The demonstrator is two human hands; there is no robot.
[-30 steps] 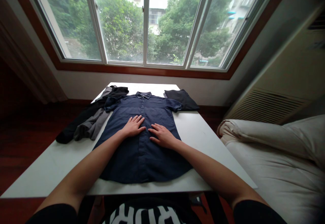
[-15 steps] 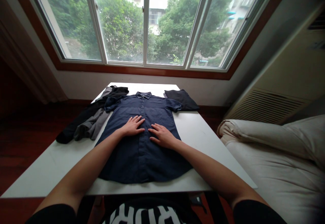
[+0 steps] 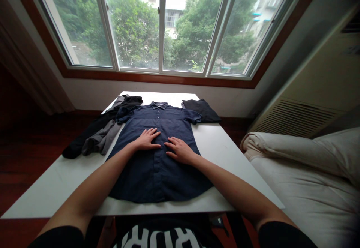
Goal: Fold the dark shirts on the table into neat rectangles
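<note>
Left hand (image 3: 146,140) barely shifted — it and right hand (image 3: 181,150) (fingers (image 3: 156,134) spread on both) touch one shirt (image 3: 159,165).

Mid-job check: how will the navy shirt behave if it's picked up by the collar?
The navy shirt will probably hang limp, since its cloth lies flat with soft creases. The collar may hold its shape better, as it looks crisply folded. It's likely light, being one short-sleeved garment.

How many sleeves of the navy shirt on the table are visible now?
2. One sleeve is on the left, next to the black and grey clothes; the other sleeve is on the right, next to the folded dark cloth.
</note>
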